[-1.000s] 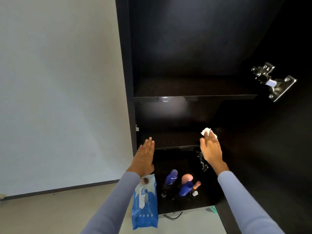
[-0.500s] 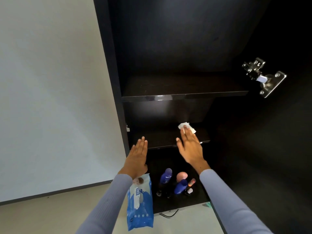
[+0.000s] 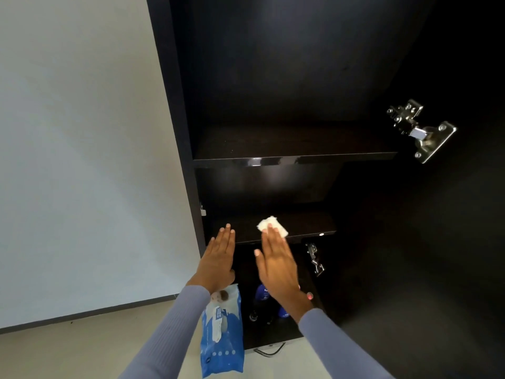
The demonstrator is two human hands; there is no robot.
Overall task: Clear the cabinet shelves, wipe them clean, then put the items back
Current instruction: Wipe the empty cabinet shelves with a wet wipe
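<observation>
Head view: right hand (image 3: 277, 265), fingers straight, presses a white wipe (image 3: 272, 227) flat on the lower cabinet shelf (image 3: 306, 225), left hand (image 3: 220, 259) flat and empty at its 9 o'clock, blue wipes pack (image 3: 222, 332) at 6 o'clock.

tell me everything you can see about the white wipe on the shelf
The white wipe is a small folded pad, soft and slightly crumpled, looking like damp tissue or cloth. It lies flat on the lower dark shelf, near the front edge. The straight fingertips of the right hand press on its near side, covering part of it. The left hand is beside it, not touching.
</observation>
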